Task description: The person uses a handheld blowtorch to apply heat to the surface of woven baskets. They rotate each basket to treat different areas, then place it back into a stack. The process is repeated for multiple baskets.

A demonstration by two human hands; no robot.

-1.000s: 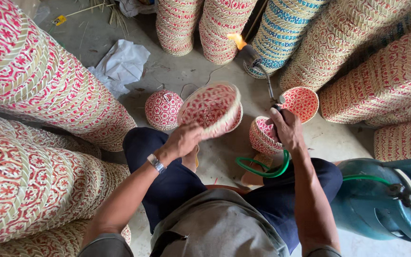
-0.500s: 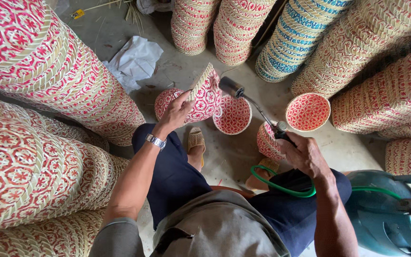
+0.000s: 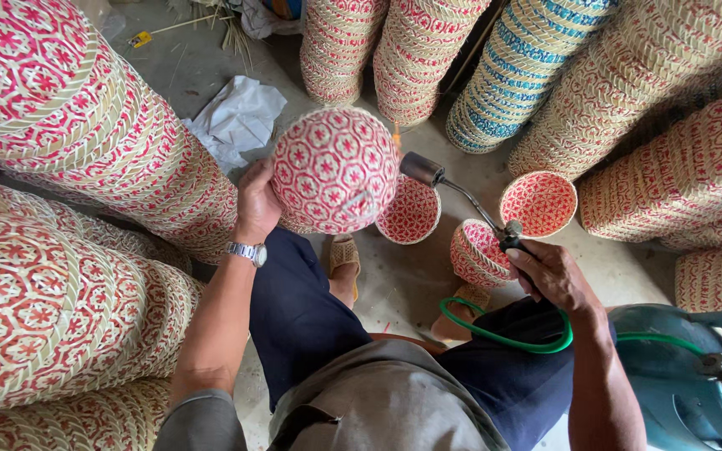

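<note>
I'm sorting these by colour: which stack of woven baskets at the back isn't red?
The blue-and-tan stack, leaning third from the left behind the torch nozzle. Every other stack there is red-and-tan.

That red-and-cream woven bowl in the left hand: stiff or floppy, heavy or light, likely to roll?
The woven bowl probably is light: the left hand lifts it by the rim alone. It keeps its dome shape, so likely stiff. Its rounded bottom might rock if set down.
</note>
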